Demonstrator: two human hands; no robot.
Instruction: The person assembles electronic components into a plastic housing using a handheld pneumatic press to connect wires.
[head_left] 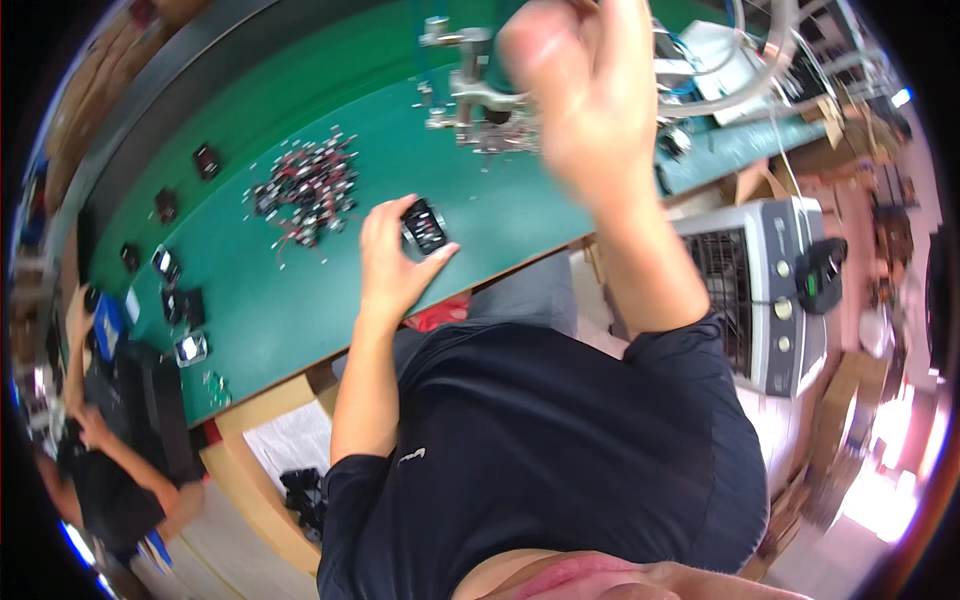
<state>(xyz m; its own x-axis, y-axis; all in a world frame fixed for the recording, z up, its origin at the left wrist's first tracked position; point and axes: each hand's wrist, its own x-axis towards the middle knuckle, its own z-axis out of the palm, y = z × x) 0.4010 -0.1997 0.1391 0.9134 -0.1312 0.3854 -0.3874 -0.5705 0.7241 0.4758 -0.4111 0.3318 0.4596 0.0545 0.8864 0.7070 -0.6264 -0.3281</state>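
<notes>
My left hand [388, 262] rests at the front of the green table and grips a small black rectangular case [424, 227] between thumb and fingers. Several small light parts show inside the case. My right hand [590, 95] is raised at the top of the view, in front of a metal clamp-like fixture [480, 90]. Motion smears its fingers, and some run past the upper edge, so whether it holds anything is hidden. Left of my left hand lies a heap of small parts with red and black wires [308, 190].
Several dark cases [207, 161] and a case with a bright face [191, 347] lie on the left of the table [290, 335]. A grey appliance [790, 300] stands at the right. At far left, another person's arm [130, 455] reaches in. An open cardboard box [262, 505] sits below the table edge.
</notes>
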